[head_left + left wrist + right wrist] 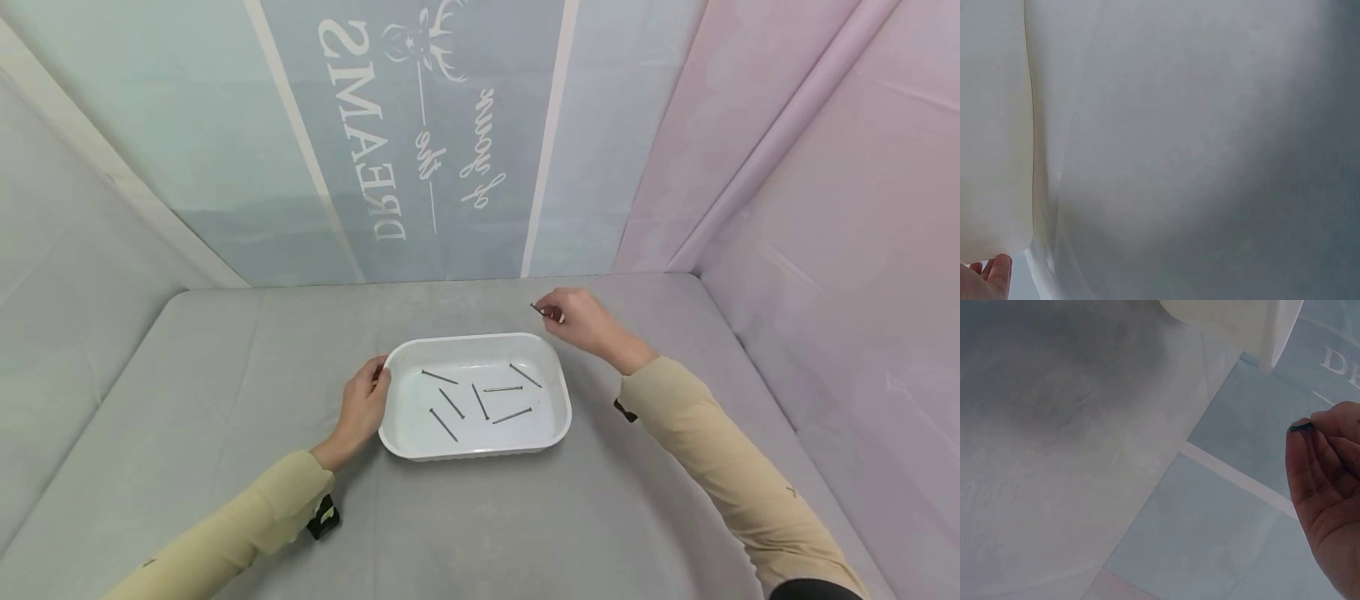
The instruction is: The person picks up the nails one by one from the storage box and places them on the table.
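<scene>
A white rectangular tray [474, 452] with rounded corners sits on the grey surface, and several thin metal nails [452, 403] lie scattered over its floor. My left hand [363, 403] grips the tray's left end, thumb near the rim. In the left wrist view the fingertips of that hand [990, 278] show at the end of the pale tray wall [997, 137]. Beyond the tray's far right corner, my right hand [576, 320] pinches one nail [537, 309] between thumb and fingers. The right wrist view shows the dark nail [1301, 426] at the fingertips, mostly hidden by them.
Grey cloth [465, 533] covers the work surface. A printed fabric panel [442, 150] with mirrored lettering rises at the back, with pale fabric walls at the left [75, 275] and right [847, 250]. A dark rounded object [816, 590] shows at the lower right edge.
</scene>
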{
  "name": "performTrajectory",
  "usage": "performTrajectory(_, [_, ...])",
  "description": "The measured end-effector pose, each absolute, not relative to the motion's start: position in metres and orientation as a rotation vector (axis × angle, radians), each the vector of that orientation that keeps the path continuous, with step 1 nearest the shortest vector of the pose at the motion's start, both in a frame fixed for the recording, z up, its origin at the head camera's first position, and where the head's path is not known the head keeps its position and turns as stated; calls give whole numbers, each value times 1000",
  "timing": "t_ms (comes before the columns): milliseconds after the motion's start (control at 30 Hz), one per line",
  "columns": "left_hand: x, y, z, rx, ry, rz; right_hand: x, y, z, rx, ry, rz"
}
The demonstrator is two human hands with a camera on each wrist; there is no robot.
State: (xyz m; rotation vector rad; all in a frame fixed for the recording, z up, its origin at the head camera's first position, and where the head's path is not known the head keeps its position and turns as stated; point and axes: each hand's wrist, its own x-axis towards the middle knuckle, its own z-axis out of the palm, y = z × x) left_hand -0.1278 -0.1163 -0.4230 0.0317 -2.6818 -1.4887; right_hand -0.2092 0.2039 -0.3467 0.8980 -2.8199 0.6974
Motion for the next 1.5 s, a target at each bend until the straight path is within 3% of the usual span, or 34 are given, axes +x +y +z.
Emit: performTrajectory(1500, [-126, -116, -424, 19, -2679, -1493, -216, 239, -377, 358, -3040, 829])
